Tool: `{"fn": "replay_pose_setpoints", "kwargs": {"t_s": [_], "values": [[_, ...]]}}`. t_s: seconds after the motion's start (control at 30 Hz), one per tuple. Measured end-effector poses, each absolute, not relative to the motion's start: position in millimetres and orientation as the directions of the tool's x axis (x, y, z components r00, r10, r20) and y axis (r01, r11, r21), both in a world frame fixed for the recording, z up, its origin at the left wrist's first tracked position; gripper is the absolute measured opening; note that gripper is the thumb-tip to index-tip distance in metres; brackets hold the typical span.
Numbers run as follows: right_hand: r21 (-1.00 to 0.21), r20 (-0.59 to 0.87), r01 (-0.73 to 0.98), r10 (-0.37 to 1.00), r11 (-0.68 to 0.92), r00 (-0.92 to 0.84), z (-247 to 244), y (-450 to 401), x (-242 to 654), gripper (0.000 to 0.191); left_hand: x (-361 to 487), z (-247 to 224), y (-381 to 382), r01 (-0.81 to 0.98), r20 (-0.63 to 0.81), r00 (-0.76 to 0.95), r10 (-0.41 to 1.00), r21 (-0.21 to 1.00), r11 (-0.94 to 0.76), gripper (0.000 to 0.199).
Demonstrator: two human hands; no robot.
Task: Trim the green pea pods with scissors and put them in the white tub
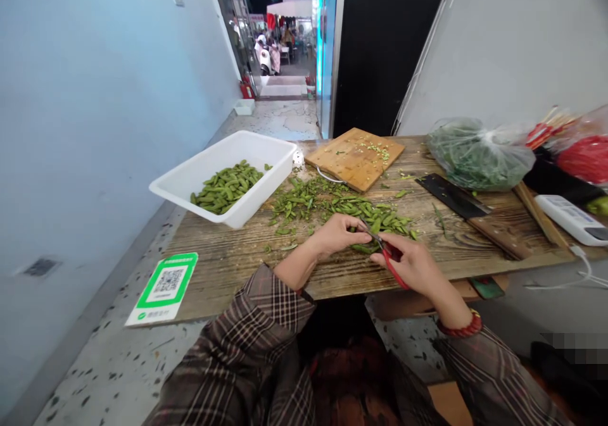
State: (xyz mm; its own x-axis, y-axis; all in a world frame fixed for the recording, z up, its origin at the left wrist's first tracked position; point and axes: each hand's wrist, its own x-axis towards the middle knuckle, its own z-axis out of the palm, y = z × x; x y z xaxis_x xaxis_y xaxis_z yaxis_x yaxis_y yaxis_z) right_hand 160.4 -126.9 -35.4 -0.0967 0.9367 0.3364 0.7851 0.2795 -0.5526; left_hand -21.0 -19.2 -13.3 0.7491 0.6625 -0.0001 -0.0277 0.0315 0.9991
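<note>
My left hand [336, 233] is closed in a pinch over the front of a pile of green edamame pods [354, 207], on a pod that its fingers mostly hide. My right hand [414, 265] is wrapped round a pair of red-handled scissors [395, 270]. The scissor blades point up and left, reaching the fingertips of my left hand. More pods and trimmed bits lie behind both hands on the wooden table [218, 280]. To the left, a white plastic tub [259, 201] holds a heap of whole pods [228, 187].
A wooden cutting board [356, 160] with green scraps lies at the back. On the right are a cleaver [451, 197], a plastic bag of greens [479, 157] and a white power strip [570, 219]. A green QR code card [166, 283] lies at the left front corner.
</note>
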Motion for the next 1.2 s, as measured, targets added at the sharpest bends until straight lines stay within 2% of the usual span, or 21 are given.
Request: {"fn": "replay_pose_setpoints", "kwargs": {"t_s": [0.37,0.53,0.73,1.03,1.2], "values": [[-0.57,0.33,0.791,0.943,0.224,-0.029,-47,-126,162,0.044,-20,-18,-16,-0.017,0.043,0.721,0.692,0.999,-0.044,0.024],[-0.553,0.381,0.819,0.92,0.151,0.088,-42,-128,159,0.045,-21,-10,-16,-0.064,-0.041,0.613,0.789,0.993,0.1,0.026],[-0.546,0.425,0.817,0.902,0.185,0.08,-36,-127,152,0.042,-22,-7,-13,-0.245,-0.079,0.615,0.785,0.926,0.286,0.034],[-0.567,0.5,0.783,0.862,0.258,0.078,-38,-118,140,0.039,-18,-9,-19,-0.221,-0.08,0.69,0.72,0.923,0.315,0.035],[-0.532,0.507,0.815,0.858,0.229,0.089,-42,-119,142,0.041,-19,-7,-20,-0.191,-0.083,0.689,0.72,0.937,0.291,0.035]]}}
